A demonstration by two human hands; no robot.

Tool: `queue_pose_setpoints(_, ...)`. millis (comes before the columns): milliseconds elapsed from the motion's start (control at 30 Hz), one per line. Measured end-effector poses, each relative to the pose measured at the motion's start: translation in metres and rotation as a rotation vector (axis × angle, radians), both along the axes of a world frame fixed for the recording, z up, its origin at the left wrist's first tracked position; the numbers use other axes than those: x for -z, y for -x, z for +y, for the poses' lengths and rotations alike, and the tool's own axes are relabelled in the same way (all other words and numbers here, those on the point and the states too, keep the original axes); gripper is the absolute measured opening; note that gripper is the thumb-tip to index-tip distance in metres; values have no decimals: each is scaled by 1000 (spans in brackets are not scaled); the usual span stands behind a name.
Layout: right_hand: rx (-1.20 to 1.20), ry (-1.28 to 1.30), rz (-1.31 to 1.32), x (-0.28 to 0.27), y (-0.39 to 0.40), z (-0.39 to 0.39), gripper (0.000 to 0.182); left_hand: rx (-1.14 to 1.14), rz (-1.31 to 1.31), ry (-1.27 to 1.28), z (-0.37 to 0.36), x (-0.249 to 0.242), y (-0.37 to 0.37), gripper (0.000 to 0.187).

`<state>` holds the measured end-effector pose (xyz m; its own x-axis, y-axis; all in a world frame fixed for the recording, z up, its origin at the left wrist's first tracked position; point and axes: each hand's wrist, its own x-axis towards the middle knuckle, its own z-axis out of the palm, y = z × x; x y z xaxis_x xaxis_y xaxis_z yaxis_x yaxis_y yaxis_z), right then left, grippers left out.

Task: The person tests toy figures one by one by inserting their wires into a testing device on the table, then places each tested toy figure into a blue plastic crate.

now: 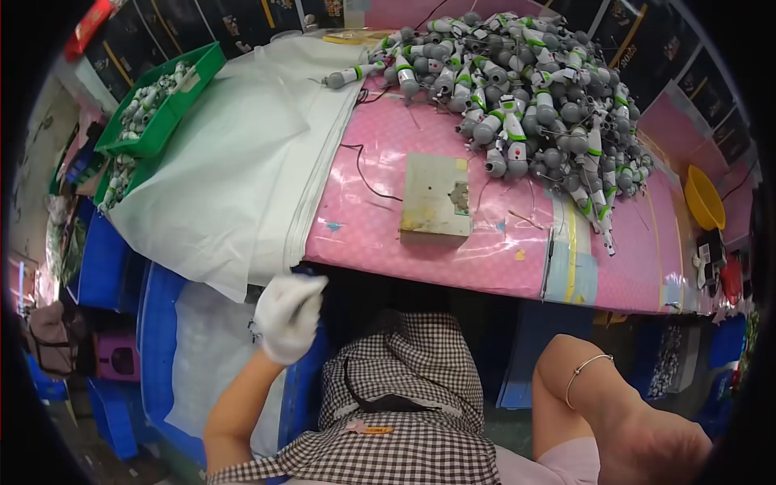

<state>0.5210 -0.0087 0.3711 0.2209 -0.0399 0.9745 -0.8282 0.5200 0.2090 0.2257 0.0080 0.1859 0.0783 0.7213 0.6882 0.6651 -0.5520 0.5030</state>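
Observation:
My left hand (289, 317), in a white glove, hangs over a blue bin (152, 347), just below the front edge of the table. Its fingers are curled together, and whatever they may hold is hidden. A white sheet (214, 347) lines that bin. On the lower right, my right hand (659, 443) is bent back close to the camera, with a thin bracelet (575, 373) on the forearm; its fingers are out of sight. Facing me on the table stands a worn metal box (435, 198) with a small opening on its top and a black cable.
Toy parts (525, 97) in white, grey and green are heaped at the back right of the pink table (356, 218). White sheets (234, 137) cover its left side. Green trays (153, 149) of similar parts stand far left, and a yellow basin (704, 199) far right.

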Motion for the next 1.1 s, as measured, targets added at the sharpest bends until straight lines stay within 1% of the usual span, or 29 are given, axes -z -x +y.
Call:
queue_pose_setpoints(33,8,-1,6,-1,-9,-6,30,39,-28,84,26,-19,-25,19)
queue_pose_setpoints(67,95,-3,33,-3,-17,-7,29,99,-118,203,57,-32,-51,19)
queue_pose_setpoints(100,223,-8,59,-3,-23,-9,28,196,-256,269,87,-46,-81,20)
queue_pose_setpoints(133,340,-9,86,-3,-30,-12,27,280,-376,272,120,-49,-111,21)
queue_pose_setpoints(167,437,-6,106,-4,-38,-14,26,272,-342,322,147,-61,-137,23)
queue_pose_setpoints(233,604,-2,146,-4,-52,-19,24,242,-155,269,208,-57,-183,27)
queue_pose_setpoints(300,726,7,179,-4,-65,-21,23,257,531,-84,253,-54,-215,27)
queue_pose_setpoints(333,776,11,191,-3,-71,-22,22,272,532,-82,262,-49,-227,27)
queue_pose_setpoints(400,860,13,211,-1,-81,-22,20,332,1002,-165,273,-42,-246,20)
queue_pose_setpoints(433,886,13,216,-1,-85,-22,20,338,999,-168,275,-39,-254,20)
queue_pose_setpoints(467,915,10,220,0,-88,-25,19,332,1126,-139,277,-37,-259,15)
queue_pose_setpoints(500,893,22,224,0,-91,-25,19,325,1253,-106,275,-38,-262,11)
queue_pose_setpoints(567,851,52,241,0,-94,-27,18,323,1244,-67,271,-42,-262,8)
queue_pose_setpoints(633,828,59,260,0,-96,-28,18,350,1148,-36,266,-53,-255,9)
queue_pose_setpoints(667,832,56,244,0,-95,-27,19,350,1090,33,264,-60,-251,29)
queue_pose_setpoints(700,836,54,230,1,-94,-26,19,344,1098,31,261,-64,-242,29)
queue_pose_setpoints(767,848,56,209,3,-92,-24,20,374,409,-216,250,-72,-217,24)
queue_pose_setpoints(833,842,61,216,6,-90,-21,21,152,152,-256,222,-89,-194,31)
queue_pose_setpoints(867,758,100,273,8,-87,-19,22,337,-330,118,211,-88,-178,36)
queue_pose_setpoints(900,667,137,327,10,-84,-15,23,473,-520,259,200,-85,-158,46)
queue_pose_setpoints(967,480,201,426,16,-75,-7,27,646,-961,576,168,-90,-132,58)
queue_pose_setpoints(1033,330,484,350,39,-71,1,27,724,-1255,703,145,-76,-113,62)
queue_pose_setpoints(1067,379,686,216,58,-69,12,27,836,-1325,715,135,-70,-108,57)
queue_pose_setpoints(1100,519,923,-46,86,-61,31,27,827,-1325,704,130,-64,-104,57)
